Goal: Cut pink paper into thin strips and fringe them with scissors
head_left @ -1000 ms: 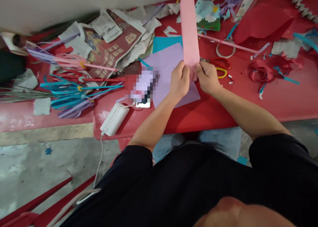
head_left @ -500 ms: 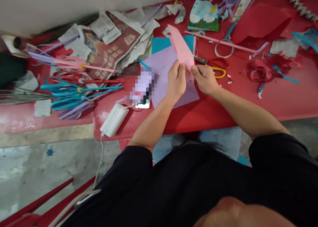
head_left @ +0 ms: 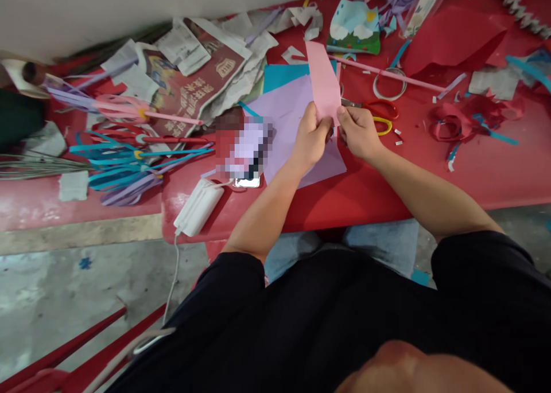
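Held up between both hands is a piece of pink paper [head_left: 322,80], long and folded-looking, tilted with its far end away from me. My left hand [head_left: 313,133] pinches its near left corner, thumb on top. At the near right edge, my right hand [head_left: 358,130] grips it between thumb and curled fingers. Beneath them lie a purple sheet [head_left: 282,117] and a blue sheet [head_left: 284,76]. Scissors with red and yellow handles [head_left: 382,111] rest just beyond my right hand, partly hidden by it.
Left on the red table [head_left: 344,201] are paper-strip flowers [head_left: 116,166], newspaper [head_left: 189,83], a white power strip [head_left: 198,206] and a blurred-out device [head_left: 245,146]. A tape ring [head_left: 390,84], a pink stick [head_left: 396,76] and red paper scraps [head_left: 451,120] lie to the right.
The pink paper has swung slightly to the right and turned its broad face more towards me. Both hands have shifted a little, still holding it.
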`<state>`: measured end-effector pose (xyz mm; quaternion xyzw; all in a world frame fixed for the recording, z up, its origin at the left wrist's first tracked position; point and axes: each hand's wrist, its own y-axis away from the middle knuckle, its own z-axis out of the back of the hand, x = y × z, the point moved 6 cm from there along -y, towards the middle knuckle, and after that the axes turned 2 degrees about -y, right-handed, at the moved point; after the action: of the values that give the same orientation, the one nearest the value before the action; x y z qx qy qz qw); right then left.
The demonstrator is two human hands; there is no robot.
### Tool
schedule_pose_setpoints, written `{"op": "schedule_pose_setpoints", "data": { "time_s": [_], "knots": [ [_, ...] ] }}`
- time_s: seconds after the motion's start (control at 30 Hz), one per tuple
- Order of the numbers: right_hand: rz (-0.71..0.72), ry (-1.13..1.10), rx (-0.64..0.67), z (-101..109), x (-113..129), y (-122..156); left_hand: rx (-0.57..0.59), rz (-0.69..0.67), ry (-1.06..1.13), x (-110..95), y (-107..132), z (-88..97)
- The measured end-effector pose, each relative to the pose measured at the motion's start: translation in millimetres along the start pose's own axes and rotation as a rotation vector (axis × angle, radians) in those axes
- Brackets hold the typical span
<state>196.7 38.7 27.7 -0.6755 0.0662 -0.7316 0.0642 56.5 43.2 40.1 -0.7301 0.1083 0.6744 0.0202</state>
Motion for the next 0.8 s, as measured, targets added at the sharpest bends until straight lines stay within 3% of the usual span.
{"op": "schedule_pose_setpoints", "data": {
  "time_s": [0.1, 0.3, 0.43, 0.7, 0.8],
  "knots": [
    [-0.005, -0.042, 0.023, 0.0, -0.7, -1.3, 0.064, 0.023, 0.078, -1.5, 1.4, -4.9],
    [0.025, 0.039, 0.028, 5.4, 6.1, -3.1, -0.017, 0.114, 0.11, -0.7, 2.9, -3.2],
    [-0.022, 0.007, 0.027, 7.1, -1.8, -5.6, 0.049, 0.118, 0.145, -5.7, 4.0, -8.0],
    [0.047, 0.076, -0.119, 14.9, 19.2, -1.8, 0.089, 0.093, 0.098, -3.7, 7.2, -6.1],
    [0.025, -0.012, -0.121, 8.7, 23.2, 1.8, 0.104, 0.106, 0.065, -0.2, 9.0, -10.5]
  ]
}}
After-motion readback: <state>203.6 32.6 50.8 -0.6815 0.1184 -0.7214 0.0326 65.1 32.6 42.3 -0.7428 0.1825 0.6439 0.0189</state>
